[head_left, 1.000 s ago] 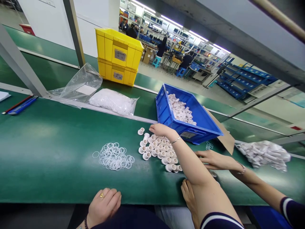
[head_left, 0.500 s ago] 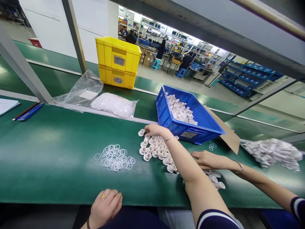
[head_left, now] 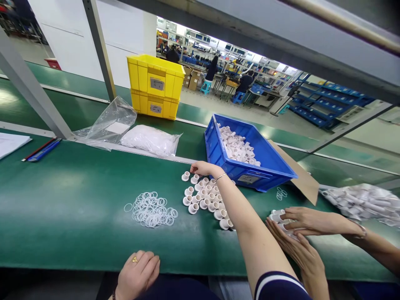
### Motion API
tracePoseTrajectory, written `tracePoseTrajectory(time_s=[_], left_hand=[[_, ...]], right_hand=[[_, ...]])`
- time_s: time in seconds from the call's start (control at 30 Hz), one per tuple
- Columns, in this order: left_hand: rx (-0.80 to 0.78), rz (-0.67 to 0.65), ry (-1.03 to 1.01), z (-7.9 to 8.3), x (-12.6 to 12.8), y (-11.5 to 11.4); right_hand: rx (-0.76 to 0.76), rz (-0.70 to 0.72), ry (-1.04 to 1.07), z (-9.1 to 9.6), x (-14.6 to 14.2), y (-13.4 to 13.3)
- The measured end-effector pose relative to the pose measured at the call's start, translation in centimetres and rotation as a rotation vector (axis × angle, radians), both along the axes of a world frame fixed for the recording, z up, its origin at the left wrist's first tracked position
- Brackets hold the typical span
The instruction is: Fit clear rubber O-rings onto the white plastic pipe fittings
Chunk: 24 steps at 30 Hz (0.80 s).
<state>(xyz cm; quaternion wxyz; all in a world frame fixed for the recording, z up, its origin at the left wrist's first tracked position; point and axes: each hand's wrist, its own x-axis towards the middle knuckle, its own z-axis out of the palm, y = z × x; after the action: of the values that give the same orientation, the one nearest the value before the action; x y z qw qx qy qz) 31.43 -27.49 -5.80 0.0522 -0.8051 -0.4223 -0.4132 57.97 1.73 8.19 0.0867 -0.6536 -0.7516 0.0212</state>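
Observation:
My left hand (head_left: 139,271), wearing a gold ring, lies curled in a loose fist at the table's front edge; nothing shows in it. Stretched far forward, my right hand (head_left: 202,168) has its fingers bent down at the back of a group of white flanged pipe fittings (head_left: 204,204). Just below those fingertips stands one fitting (head_left: 195,179); what the fingers pinch, if anything, is hidden. My right forearm covers part of the group. Left of the fittings lies a loose pile of thin white rings (head_left: 153,210), touched by neither hand.
A co-worker's two hands (head_left: 300,233) gather more fittings (head_left: 277,216) at the right. Behind stand a blue bin (head_left: 250,177) of fittings, stacked yellow crates (head_left: 154,85) and a bag of white material (head_left: 150,139). A bagged heap (head_left: 365,202) and cardboard (head_left: 300,179) lie right.
A fitting under my right fingertips now stands upright, apart from its neighbour. The co-worker's hands have moved right, away from my forearm, and close around fittings there. My left hand stays put.

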Motion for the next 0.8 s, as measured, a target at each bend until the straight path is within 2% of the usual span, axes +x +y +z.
tracePoseTrajectory(time_s=[0.1, 0.17, 0.33, 0.53, 0.7, 0.8], left_hand=[[0.006, 0.0, -0.012, 0.1, 0.1, 0.0], [0.009, 0.0, -0.011, 0.2, 0.1, -0.1], [0.018, -0.002, 0.0, 0.4, 0.1, 0.1], [-0.007, -0.01, -0.008, 0.2, -0.1, 0.0], [-0.003, -0.022, -0.011, 0.4, -0.1, 0.0], [0.0, -0.033, -0.005, 0.5, -0.1, 0.1]], right_hand=[[-0.249, 0.289, -0.02, 1.0, -0.8, 0.4], [-0.358, 0.436, -0.02, 1.3, -1.8, 0.5], [-0.495, 0.572, -0.152, 0.4, -4.0, -0.5], [-0.46, 0.569, -0.191, 0.0, -3.1, -3.2], [-0.418, 0.541, -0.178, 1.1, -2.7, -4.6], [-0.23, 0.523, -0.067, 1.9, -4.9, -6.7]])
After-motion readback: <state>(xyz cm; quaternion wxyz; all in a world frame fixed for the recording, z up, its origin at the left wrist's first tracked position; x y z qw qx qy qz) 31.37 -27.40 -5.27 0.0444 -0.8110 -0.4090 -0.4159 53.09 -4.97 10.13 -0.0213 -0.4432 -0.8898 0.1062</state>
